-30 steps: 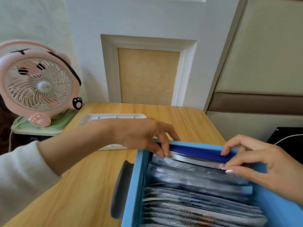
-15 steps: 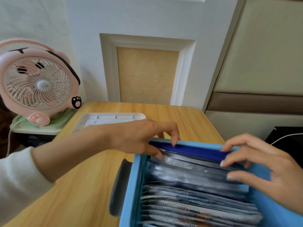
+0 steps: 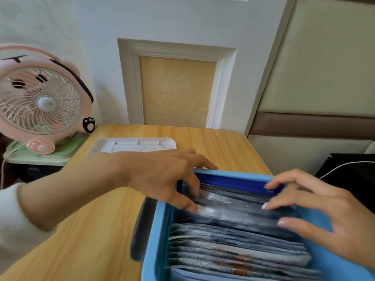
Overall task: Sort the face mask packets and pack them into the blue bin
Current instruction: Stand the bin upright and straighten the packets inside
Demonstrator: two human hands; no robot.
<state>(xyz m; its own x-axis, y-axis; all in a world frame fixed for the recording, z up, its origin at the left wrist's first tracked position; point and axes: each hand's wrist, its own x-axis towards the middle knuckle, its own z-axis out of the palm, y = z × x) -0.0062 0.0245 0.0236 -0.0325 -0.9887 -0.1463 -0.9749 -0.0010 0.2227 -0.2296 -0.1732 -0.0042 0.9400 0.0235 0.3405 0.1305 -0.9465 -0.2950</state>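
Silver packets [image 3: 229, 203] stand in rows inside the blue bin [image 3: 156, 236] on the wooden surface [image 3: 85, 230], and both hands have slid nearer along them, left hand [image 3: 162, 177] and right hand [image 3: 324, 211] with loose fingers pressing the tops, so packing looks nearly done.

Bin [image 3: 154, 240]: on the table [image 3: 91, 230], at its near right part. Packets [image 3: 233, 246]: in the bin, standing on edge in a row from front to back. Left hand [image 3: 162, 177]: over the bin's far left corner, fingertips on the rear packets. Right hand [image 3: 324, 213]: over the bin's right side, fingertips on the same rear packets. Tray [image 3: 134, 145]: on the table, behind and left of the bin. Fan [image 3: 40, 100]: beyond the table's left edge, left of the tray, well apart from the bin.
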